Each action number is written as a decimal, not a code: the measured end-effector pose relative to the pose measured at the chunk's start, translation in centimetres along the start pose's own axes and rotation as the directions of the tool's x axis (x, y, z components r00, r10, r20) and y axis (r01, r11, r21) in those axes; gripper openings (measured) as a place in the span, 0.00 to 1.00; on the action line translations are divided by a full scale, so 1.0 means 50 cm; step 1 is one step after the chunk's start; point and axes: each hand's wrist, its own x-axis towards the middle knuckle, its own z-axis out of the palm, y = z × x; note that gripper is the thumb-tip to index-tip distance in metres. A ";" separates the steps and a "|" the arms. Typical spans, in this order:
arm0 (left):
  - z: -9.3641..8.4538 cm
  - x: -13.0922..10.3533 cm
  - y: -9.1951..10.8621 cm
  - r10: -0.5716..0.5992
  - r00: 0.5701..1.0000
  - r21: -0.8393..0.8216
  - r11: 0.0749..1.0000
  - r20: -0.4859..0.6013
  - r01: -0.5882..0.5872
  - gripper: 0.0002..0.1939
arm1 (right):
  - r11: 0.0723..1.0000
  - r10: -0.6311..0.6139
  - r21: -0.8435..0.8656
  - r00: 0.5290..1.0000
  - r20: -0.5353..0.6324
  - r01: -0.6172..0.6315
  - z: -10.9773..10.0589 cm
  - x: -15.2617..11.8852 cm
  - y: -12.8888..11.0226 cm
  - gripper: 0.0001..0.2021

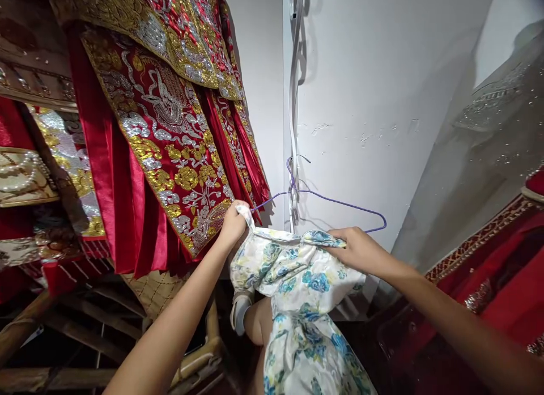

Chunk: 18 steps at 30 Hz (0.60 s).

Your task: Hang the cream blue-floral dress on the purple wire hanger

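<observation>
Floral dress (pixel 297 293), soft white cloth with blue blooms, draped centre under thin purple wire hanger (pixel 340 202); left hand (pixel 233 225) pinches strap, right hand (pixel 355 249) grips neckline. Red gold-embroidered satin robes (pixel 170 134) hang left.

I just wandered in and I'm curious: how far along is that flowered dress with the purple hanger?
Partly on, it seems. Done: the purple hanger sits at the floral dress neckline. In hand: the left hand grips one shoulder over the hanger's end, and the right hand holds the other shoulder. Left: the hanger's right end is bare, and its hook catches nothing visible.
</observation>
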 end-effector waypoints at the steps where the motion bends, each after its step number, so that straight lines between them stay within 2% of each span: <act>1: 0.004 0.006 0.013 0.032 0.999 0.027 0.999 -0.002 -0.032 0.05 | 1.000 -0.013 0.010 1.000 0.008 0.013 -0.001 -0.007 -0.005 0.14; 2: 0.005 0.008 0.024 0.072 0.997 0.061 0.995 0.009 -0.072 0.06 | 1.000 -0.021 0.014 1.000 0.005 0.021 -0.005 -0.014 -0.008 0.15; 4: 0.005 0.004 0.039 0.159 0.985 0.129 0.978 0.062 -0.166 0.12 | 1.000 -0.009 0.003 0.999 -0.053 0.009 -0.017 -0.028 -0.005 0.26; 6: 0.001 -0.006 0.044 0.209 0.971 0.157 0.961 0.119 -0.226 0.19 | 0.999 0.033 -0.009 0.984 -0.173 -0.035 -0.036 -0.036 0.012 0.40; 8: -0.005 -0.016 0.043 0.228 0.960 0.173 0.951 0.163 -0.256 0.23 | 0.997 0.076 0.021 0.952 -0.295 -0.073 -0.056 -0.035 0.040 0.45; 10: -0.011 -0.021 0.041 0.244 0.944 0.199 0.937 0.221 -0.289 0.26 | 0.993 0.110 0.072 0.931 -0.348 -0.090 -0.073 -0.022 0.072 0.45; 13: -0.021 -0.023 0.044 0.262 0.912 0.318 0.877 0.315 -0.361 0.25 | 0.980 0.190 0.123 0.931 -0.312 -0.159 -0.094 0.008 0.109 0.44; 15: -0.030 -0.026 0.046 0.249 0.905 0.453 0.800 0.345 -0.393 0.24 | 0.975 0.217 0.120 0.935 -0.282 -0.190 -0.105 0.024 0.118 0.37; 18: -0.045 -0.039 0.046 0.242 0.900 0.583 0.695 0.362 -0.421 0.30 | 0.983 0.182 0.021 0.949 -0.257 -0.183 -0.117 0.028 0.106 0.22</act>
